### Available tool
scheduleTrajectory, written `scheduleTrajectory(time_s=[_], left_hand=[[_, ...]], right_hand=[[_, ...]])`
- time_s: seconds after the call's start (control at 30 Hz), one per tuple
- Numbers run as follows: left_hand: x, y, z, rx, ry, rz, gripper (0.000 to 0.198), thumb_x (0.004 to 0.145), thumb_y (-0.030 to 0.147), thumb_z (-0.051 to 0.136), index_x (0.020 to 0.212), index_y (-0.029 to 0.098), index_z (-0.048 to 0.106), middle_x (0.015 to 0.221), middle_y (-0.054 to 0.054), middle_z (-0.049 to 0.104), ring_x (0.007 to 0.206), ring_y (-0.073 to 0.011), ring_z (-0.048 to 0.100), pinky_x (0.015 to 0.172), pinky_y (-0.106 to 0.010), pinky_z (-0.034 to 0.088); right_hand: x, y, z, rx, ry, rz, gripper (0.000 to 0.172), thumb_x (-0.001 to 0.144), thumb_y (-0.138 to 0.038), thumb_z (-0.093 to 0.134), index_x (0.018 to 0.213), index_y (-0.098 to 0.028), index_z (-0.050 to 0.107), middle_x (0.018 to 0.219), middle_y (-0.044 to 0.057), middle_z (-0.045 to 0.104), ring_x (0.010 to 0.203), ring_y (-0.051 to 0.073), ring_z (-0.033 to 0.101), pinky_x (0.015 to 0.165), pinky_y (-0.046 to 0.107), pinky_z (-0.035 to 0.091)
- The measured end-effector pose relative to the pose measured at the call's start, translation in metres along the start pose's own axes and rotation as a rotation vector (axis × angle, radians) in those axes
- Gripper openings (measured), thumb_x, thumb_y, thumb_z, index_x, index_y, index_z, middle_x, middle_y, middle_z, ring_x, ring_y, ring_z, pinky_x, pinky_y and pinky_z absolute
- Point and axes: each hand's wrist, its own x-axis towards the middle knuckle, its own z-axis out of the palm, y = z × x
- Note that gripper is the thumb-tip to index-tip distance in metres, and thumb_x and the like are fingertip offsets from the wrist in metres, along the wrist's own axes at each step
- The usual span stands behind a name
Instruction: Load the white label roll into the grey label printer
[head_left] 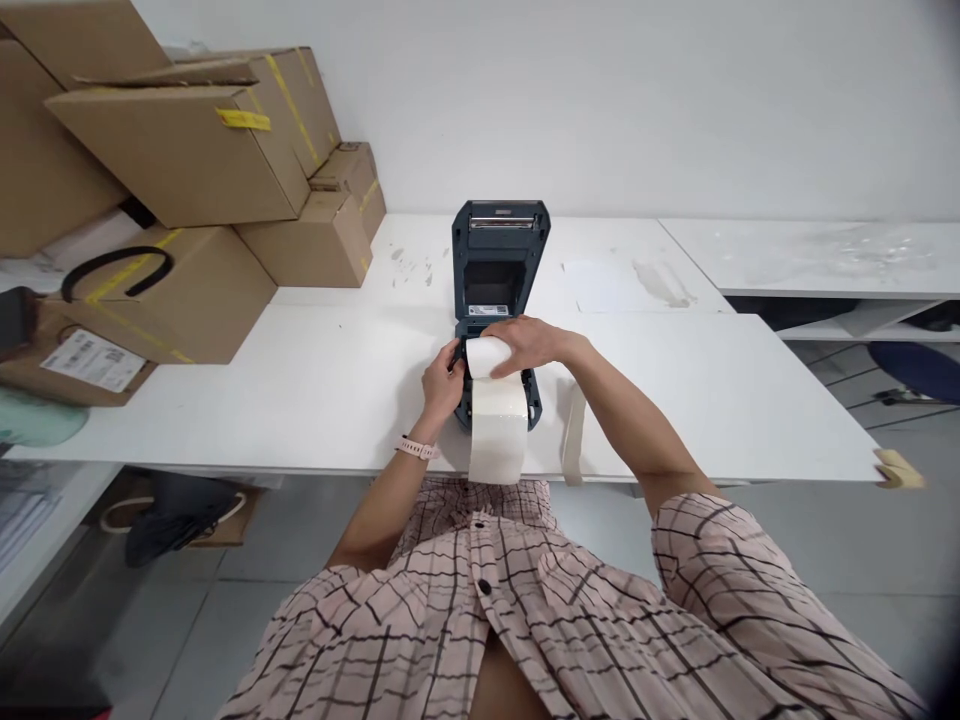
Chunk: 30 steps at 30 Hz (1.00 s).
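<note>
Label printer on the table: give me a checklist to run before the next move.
1. Lid raised: ok.
2. Right hand on the paper roll: ok.
3. Roll fully seated: cannot tell; the right hand covers part of it.
4. Paper strip out at the front: ok.
5. Both hands clear of the printer: not ok; left hand is at its left side.
6. Loose strip apart from the printer: ok.

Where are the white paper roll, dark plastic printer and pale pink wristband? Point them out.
White paper roll (484, 358): head view, its exposed surface.
Dark plastic printer (495, 284): head view, raised lid's inner face.
Pale pink wristband (417, 448): head view, outer face.
</note>
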Motion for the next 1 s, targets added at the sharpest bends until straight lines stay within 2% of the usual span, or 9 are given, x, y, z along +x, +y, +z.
scheduleTrajectory(time_s=[0.13, 0.3, 0.37, 0.47, 0.6, 0.7, 0.83, 0.93, 1.0], left_hand=[[-0.003, 0.003, -0.002, 0.001, 0.004, -0.012, 0.049, 0.095, 0.019, 0.054, 0.143, 0.03, 0.061, 0.131, -0.005, 0.076, 0.127, -0.0281, 0.068, 0.114, -0.048, 0.048], [-0.005, 0.006, -0.003, 0.008, -0.002, -0.022, 0.049, 0.095, 0.02, 0.053, 0.143, 0.025, 0.061, 0.132, -0.008, 0.075, 0.125, -0.0277, 0.069, 0.112, -0.046, 0.049], [-0.005, 0.006, -0.003, 0.005, -0.003, -0.02, 0.048, 0.095, 0.019, 0.052, 0.142, 0.024, 0.061, 0.133, -0.008, 0.075, 0.126, -0.027, 0.069, 0.111, -0.044, 0.05], [-0.006, 0.005, -0.002, -0.009, -0.007, -0.005, 0.045, 0.097, 0.021, 0.05, 0.14, 0.025, 0.063, 0.139, -0.007, 0.071, 0.13, -0.0258, 0.066, 0.113, -0.043, 0.049], [-0.005, 0.003, -0.002, -0.01, -0.012, -0.005, 0.042, 0.099, 0.026, 0.05, 0.139, 0.027, 0.064, 0.14, -0.005, 0.071, 0.128, -0.0252, 0.067, 0.112, -0.041, 0.051], [-0.004, 0.003, -0.002, -0.004, -0.025, -0.021, 0.043, 0.1, 0.028, 0.049, 0.141, 0.027, 0.062, 0.141, -0.006, 0.07, 0.129, -0.0255, 0.066, 0.113, -0.042, 0.05], [-0.013, 0.007, -0.004, -0.063, -0.126, -0.047, 0.049, 0.103, 0.036, 0.047, 0.151, 0.028, 0.053, 0.16, -0.005, 0.054, 0.146, -0.0268, 0.052, 0.12, -0.042, 0.044], [-0.031, 0.009, -0.007, -0.15, -0.23, -0.064, 0.067, 0.1, 0.048, 0.056, 0.161, 0.034, 0.036, 0.172, -0.001, 0.033, 0.158, -0.0283, 0.035, 0.123, -0.041, 0.043], [-0.042, 0.01, -0.01, -0.181, -0.266, -0.071, 0.078, 0.095, 0.053, 0.063, 0.163, 0.038, 0.03, 0.175, 0.0, 0.027, 0.16, -0.0292, 0.03, 0.123, -0.042, 0.042]], right_hand=[[-0.001, 0.012, 0.016, 0.098, 0.026, -0.001, 0.077, 0.078, -0.059, 0.077, 0.141, -0.021, 0.057, 0.143, 0.013, 0.066, 0.123, 0.038, 0.065, 0.102, 0.05, 0.049], [0.007, 0.008, 0.029, 0.033, 0.022, 0.059, 0.073, 0.085, -0.047, 0.074, 0.148, -0.015, 0.053, 0.15, 0.018, 0.061, 0.133, 0.042, 0.059, 0.113, 0.058, 0.042], [-0.001, -0.005, 0.032, -0.001, 0.091, 0.055, 0.067, 0.091, -0.041, 0.068, 0.15, -0.015, 0.051, 0.152, 0.019, 0.059, 0.137, 0.043, 0.057, 0.115, 0.061, 0.04], [-0.031, -0.035, 0.047, 0.029, 0.256, 0.009, 0.054, 0.101, -0.041, 0.055, 0.15, -0.019, 0.052, 0.153, 0.017, 0.058, 0.14, 0.04, 0.056, 0.116, 0.063, 0.041], [-0.074, -0.072, 0.085, 0.052, 0.333, 0.03, 0.05, 0.107, -0.047, 0.043, 0.146, -0.018, 0.058, 0.156, 0.016, 0.056, 0.146, 0.036, 0.052, 0.117, 0.059, 0.046], [-0.086, -0.086, 0.109, 0.072, 0.405, 0.079, 0.05, 0.109, -0.044, 0.041, 0.149, -0.017, 0.055, 0.163, 0.014, 0.048, 0.154, 0.032, 0.041, 0.126, 0.057, 0.039], [-0.086, -0.085, 0.118, 0.142, 0.443, 0.091, 0.047, 0.108, -0.044, 0.043, 0.151, -0.027, 0.053, 0.164, 0.008, 0.048, 0.156, 0.028, 0.039, 0.127, 0.058, 0.037], [-0.084, -0.083, 0.115, 0.176, 0.439, 0.092, 0.049, 0.108, -0.044, 0.045, 0.153, -0.028, 0.052, 0.164, 0.008, 0.047, 0.156, 0.029, 0.04, 0.127, 0.059, 0.036], [-0.085, -0.085, 0.114, 0.192, 0.438, 0.09, 0.051, 0.107, -0.046, 0.046, 0.154, -0.028, 0.05, 0.165, 0.009, 0.046, 0.156, 0.03, 0.039, 0.126, 0.059, 0.038]])
